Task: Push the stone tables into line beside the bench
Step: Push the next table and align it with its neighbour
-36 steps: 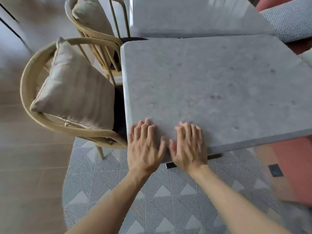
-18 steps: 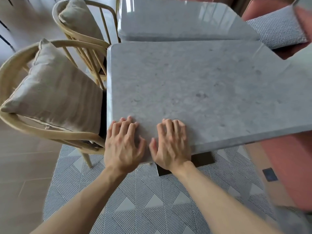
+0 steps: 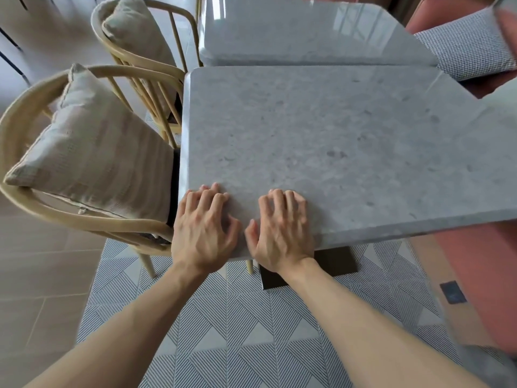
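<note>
A grey stone table (image 3: 335, 141) fills the middle of the view, its near edge under both my hands. My left hand (image 3: 204, 228) lies palm down at the near-left corner, fingers spread flat on the top. My right hand (image 3: 279, 231) presses flat beside it, fingers on the top, thumb over the edge. A second, glossier stone table (image 3: 302, 32) stands right behind the first, their edges close together. The terracotta bench (image 3: 481, 275) runs along the right side, partly under the near table's right edge.
Two rattan chairs with beige cushions stand tight against the tables' left side, the near chair (image 3: 84, 152) and the far chair (image 3: 140, 32). A checked cushion (image 3: 464, 46) lies on the bench at top right. A patterned rug (image 3: 223, 331) covers the floor; the table's dark base (image 3: 333, 261) shows below.
The view has shifted so the table sits further right and lower in frame and more of the far table shows. Both hands stay flat on the near edge.
</note>
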### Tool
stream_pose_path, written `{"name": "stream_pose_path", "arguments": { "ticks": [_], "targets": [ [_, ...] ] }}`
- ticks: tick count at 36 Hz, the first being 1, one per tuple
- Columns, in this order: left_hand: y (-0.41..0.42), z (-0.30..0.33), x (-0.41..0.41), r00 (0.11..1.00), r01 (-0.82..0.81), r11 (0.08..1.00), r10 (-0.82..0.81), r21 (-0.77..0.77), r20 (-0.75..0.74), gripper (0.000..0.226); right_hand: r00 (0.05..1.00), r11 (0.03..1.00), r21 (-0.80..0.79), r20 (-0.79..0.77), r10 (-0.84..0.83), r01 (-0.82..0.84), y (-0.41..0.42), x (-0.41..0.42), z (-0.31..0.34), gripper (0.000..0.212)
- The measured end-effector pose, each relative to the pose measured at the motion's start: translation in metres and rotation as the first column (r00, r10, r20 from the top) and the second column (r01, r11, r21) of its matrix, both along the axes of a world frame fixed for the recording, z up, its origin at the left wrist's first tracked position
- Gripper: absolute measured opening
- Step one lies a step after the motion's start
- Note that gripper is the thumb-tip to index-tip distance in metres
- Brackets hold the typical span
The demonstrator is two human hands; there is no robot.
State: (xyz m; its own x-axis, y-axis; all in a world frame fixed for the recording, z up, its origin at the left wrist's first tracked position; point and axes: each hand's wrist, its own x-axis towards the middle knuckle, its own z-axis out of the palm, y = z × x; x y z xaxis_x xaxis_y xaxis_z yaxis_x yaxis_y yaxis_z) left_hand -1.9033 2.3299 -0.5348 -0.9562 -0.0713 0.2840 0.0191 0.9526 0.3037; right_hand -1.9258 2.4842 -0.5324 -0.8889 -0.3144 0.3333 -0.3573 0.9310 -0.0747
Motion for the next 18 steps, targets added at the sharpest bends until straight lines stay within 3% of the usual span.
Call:
{"name": "stream_pose_path", "arguments": {
  "ticks": [18],
  "targets": [
    [-0.023, 0.001, -0.03, 0.999, 0.04, 0.999, -0.039, 0.013, -0.028, 0.048, 0.999, 0.999, -0.033, -0.005, -0.037, 0.037, -0.025, -0.023, 0.001, 0.031]
  ]
}}
